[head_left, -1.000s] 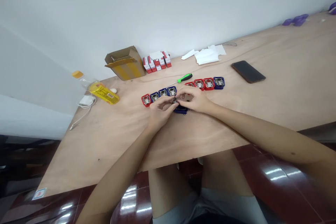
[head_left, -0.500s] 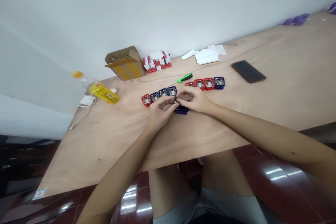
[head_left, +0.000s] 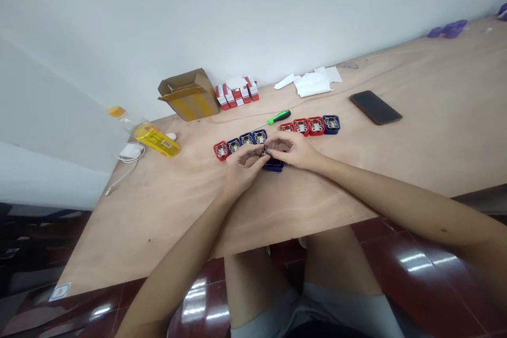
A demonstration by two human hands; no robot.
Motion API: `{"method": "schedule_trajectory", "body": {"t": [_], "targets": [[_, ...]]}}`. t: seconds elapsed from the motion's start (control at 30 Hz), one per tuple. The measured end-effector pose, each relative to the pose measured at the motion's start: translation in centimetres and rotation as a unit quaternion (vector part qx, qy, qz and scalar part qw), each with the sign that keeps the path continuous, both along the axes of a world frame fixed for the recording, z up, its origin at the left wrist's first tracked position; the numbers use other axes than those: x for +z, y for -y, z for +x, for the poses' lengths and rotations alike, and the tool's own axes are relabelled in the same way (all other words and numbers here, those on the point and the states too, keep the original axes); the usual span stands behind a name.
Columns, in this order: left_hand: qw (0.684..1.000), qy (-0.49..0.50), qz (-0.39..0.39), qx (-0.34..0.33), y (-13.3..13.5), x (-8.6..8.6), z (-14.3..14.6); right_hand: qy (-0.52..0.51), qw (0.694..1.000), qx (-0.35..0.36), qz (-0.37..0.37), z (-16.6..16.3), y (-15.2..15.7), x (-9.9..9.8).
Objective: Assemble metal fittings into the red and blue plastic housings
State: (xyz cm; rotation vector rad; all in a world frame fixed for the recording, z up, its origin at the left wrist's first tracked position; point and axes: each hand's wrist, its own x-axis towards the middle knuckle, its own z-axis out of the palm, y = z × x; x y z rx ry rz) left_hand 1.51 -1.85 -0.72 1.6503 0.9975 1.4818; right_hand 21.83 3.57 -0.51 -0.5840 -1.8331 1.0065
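Pinching a latch (head_left: 263, 152) — both hands' fingers (head_left: 276, 142)

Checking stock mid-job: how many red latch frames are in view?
4: one red latch frame at the left row's left end, three in the right row; others may hide under the left hand or right hand.

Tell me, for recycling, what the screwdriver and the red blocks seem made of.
The screwdriver has a glossy green and black handle, likely moulded plastic, and a thin shiny metal shaft. The red block looks like smooth, slightly shiny plastic; its insert gleams like plated metal, though the exact metal can't be told.
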Motion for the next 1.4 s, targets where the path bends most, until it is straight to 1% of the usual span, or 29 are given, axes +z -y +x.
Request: {"method": "schedule_trajectory", "body": {"t": [0.2, 0.33, 0.47, 0.53, 0.6, 0.67, 0.73, 0.83, 0.93, 1.03, 1.13, 1.17, 1.23, 1.27, 1.33, 1.4], "targets": [[1.0, 0.011, -0.005, 0.005, 0.0, -0.1, 0.1, -0.01, 1.0, 0.006, -0.012, 0.2, 0.1, 0.3], [0.999, 0.019, -0.026, 0.009, 0.1, -0.1, 0.2, -0.019, 1.0, 0.006, 0.015, 0.1, 0.2, 0.4], [0.998, 0.035, -0.042, 0.017, 0.0, 0.2, 0.0, -0.018, 0.999, -0.015, 0.045, 0.3, -0.3, 0.2], [0.997, 0.046, -0.053, 0.021, -0.1, 0.4, -0.2, 0.002, 0.998, -0.022, 0.062, 0.7, -0.8, 0.1], [0.996, 0.06, -0.068, 0.026, -0.3, 0.5, -0.6, 0.044, 0.994, -0.015, 0.095, 1.3, -1.5, 0.1], [0.993, 0.076, -0.089, 0.022, -0.5, 0.5, -1.1, 0.106, 0.982, 0.008, 0.156, 2.0, -2.2, 0.1], [0.988, 0.092, -0.122, 0.001, -0.7, 0.4, -1.5, 0.161, 0.968, 0.038, 0.187, 2.6, -2.8, 0.1], [0.977, 0.101, -0.178, -0.054, -0.8, 0.3, -1.8, 0.198, 0.96, 0.069, 0.184, 3.2, -3.2, -0.1], [0.969, 0.074, -0.212, -0.106, -0.7, 0.3, -1.8, 0.225, 0.953, 0.083, 0.185, 3.2, -3.4, -0.3], [0.963, 0.034, -0.231, -0.132, -0.5, 0.5, -1.7, 0.25, 0.945, 0.092, 0.19, 3.1, -3.4, -0.3], [0.958, 0.016, -0.254, -0.132, -0.3, 0.7, -1.6, 0.235, 0.951, 0.115, 0.166, 3.0, -2.9, 0.4], [0.956, 0.018, -0.261, -0.131, -0.3, 0.8, -1.6, 0.215, 0.958, 0.124, 0.143, 3.0, -2.7, 0.7], [0.954, 0.025, -0.269, -0.133, -0.2, 0.8, -1.5, 0.162, 0.975, 0.134, 0.064, 2.9, -2.0, 1.4], [0.953, 0.028, -0.269, -0.136, -0.2, 0.7, -1.4, 0.143, 0.979, 0.141, 0.035, 2.8, -1.7, 1.6], [0.953, 0.033, -0.266, -0.142, -0.2, 0.6, -1.3, 0.13, 0.979, 0.155, 0.001, 2.6, -1.1, 1.9], [0.953, 0.036, -0.265, -0.142, -0.1, 0.5, -1.2, 0.138, 0.976, 0.167, -0.013, 2.4, -0.9, 1.8]]}}
